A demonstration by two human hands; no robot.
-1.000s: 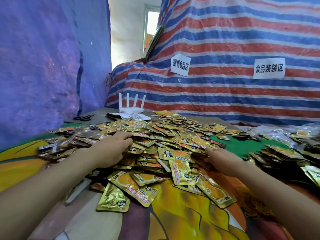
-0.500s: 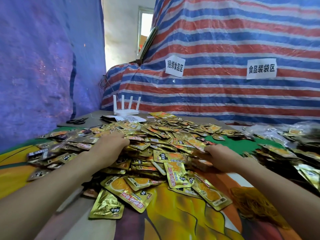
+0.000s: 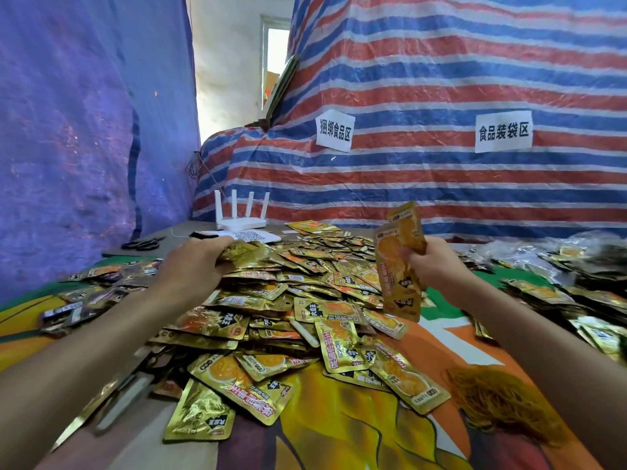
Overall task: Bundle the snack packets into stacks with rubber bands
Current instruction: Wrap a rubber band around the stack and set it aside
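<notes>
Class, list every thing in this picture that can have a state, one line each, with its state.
Packet pile: loose, unbundled.
Left hand: grips gold packets atop the pile.
Right hand: holds orange-fronted packets upright, above the pile.
Rubber bands: loose heap, untouched.
Scissors: lying flat.
Router: antennas upright.

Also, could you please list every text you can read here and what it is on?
"捆绑食品区": left paper sign on the striped tarp.
"食品装袋区": right paper sign on the same tarp.
Print on the snack packets: too blurred and creased to read.
On the white sheet: a QR code, no legible words.
</notes>
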